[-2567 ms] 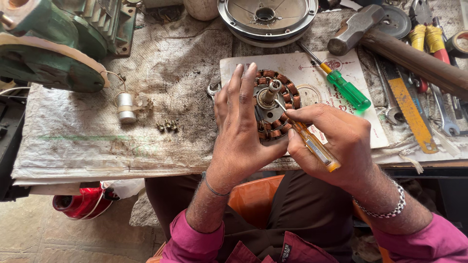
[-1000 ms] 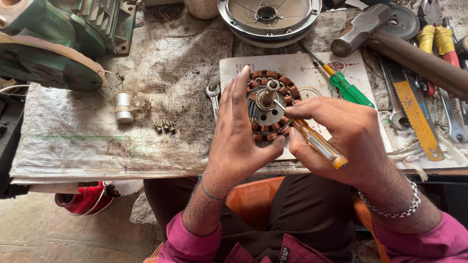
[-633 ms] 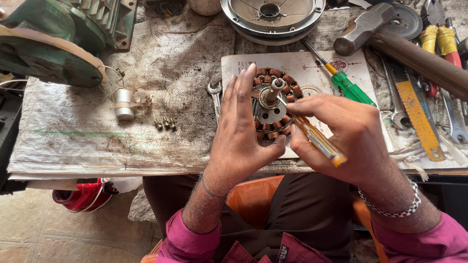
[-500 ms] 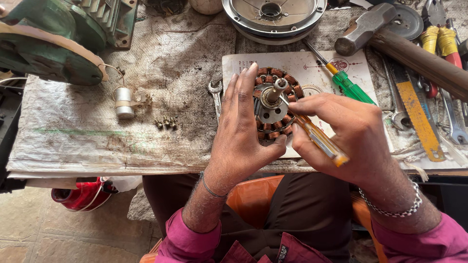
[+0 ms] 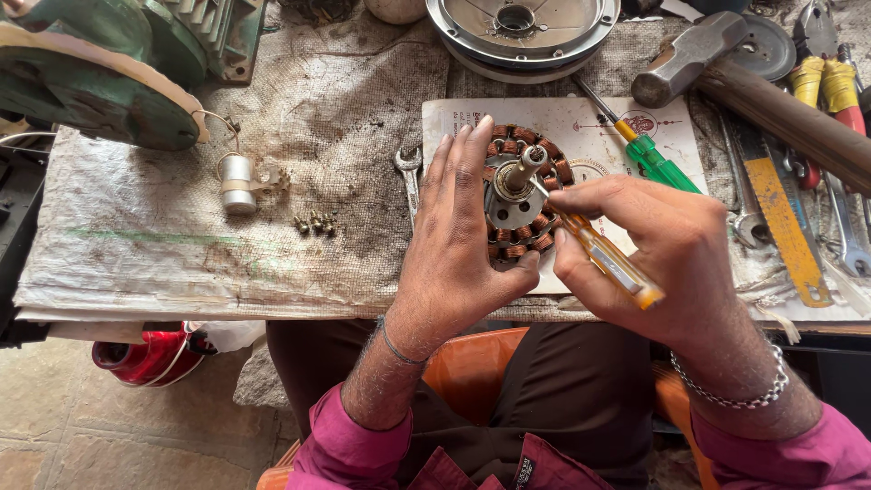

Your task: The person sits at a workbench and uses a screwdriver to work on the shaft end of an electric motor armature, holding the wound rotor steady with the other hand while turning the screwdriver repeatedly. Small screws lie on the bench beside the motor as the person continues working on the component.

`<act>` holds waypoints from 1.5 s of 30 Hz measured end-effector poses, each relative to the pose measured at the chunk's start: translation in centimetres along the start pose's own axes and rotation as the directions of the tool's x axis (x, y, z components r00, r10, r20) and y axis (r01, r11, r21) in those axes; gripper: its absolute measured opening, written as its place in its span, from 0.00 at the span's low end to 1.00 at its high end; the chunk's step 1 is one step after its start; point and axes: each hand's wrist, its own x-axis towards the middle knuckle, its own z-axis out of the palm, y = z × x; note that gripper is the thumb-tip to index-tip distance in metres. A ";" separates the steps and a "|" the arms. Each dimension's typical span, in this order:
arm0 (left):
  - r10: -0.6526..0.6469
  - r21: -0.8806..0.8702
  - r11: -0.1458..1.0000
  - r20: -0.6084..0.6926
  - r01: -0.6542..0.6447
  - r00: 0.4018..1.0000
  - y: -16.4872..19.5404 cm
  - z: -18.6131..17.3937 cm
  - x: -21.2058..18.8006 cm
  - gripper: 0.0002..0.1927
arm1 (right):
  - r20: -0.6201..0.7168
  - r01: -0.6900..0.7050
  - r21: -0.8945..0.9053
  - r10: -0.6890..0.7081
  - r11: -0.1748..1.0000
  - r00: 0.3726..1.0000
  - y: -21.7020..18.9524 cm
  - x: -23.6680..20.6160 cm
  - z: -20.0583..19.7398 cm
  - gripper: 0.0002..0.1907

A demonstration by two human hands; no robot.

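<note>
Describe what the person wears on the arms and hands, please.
Both arms have magenta sleeves pushed up near the elbows. The left hand is bare, with a thin dark band on its wrist. The right hand is bare too, with a silver chain bracelet on its wrist.

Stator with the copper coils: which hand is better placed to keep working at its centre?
Probably the right hand: it grips the amber screwdriver, whose tip lies by the shaft at the centre of the stator. The left hand lies flat on the stator's left side, steadying it.
</note>
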 end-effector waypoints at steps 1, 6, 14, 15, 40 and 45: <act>-0.006 0.001 1.000 0.002 0.006 1.000 0.0 0.0 0.0 0.62 | -0.007 0.002 -0.007 -0.002 1.000 1.000 0.0 0.0 0.1 0.15; -0.013 0.048 0.999 0.000 0.013 1.000 0.3 -0.3 -0.1 0.62 | -0.017 0.001 -0.016 -0.001 1.000 1.000 -0.4 -0.2 0.0 0.14; -0.070 0.027 0.997 -0.089 0.072 0.994 0.4 0.1 -0.1 0.68 | -0.022 -0.020 -0.015 0.020 1.000 1.000 -0.4 -0.3 0.2 0.13; -0.071 0.035 0.997 -0.092 0.075 0.993 0.4 0.1 -0.2 0.68 | -0.025 -0.020 -0.015 0.019 1.000 1.000 -0.4 -0.2 0.3 0.13; -0.008 0.017 1.000 -0.026 0.009 1.000 0.1 -0.5 -0.1 0.65 | 0.010 -0.007 -0.017 0.007 1.000 1.000 -0.7 -0.1 0.0 0.16; 0.026 0.072 0.997 -0.048 -0.022 0.999 0.4 -0.6 0.0 0.67 | 0.027 -0.001 -0.005 0.002 1.000 1.000 -0.9 0.0 -0.1 0.17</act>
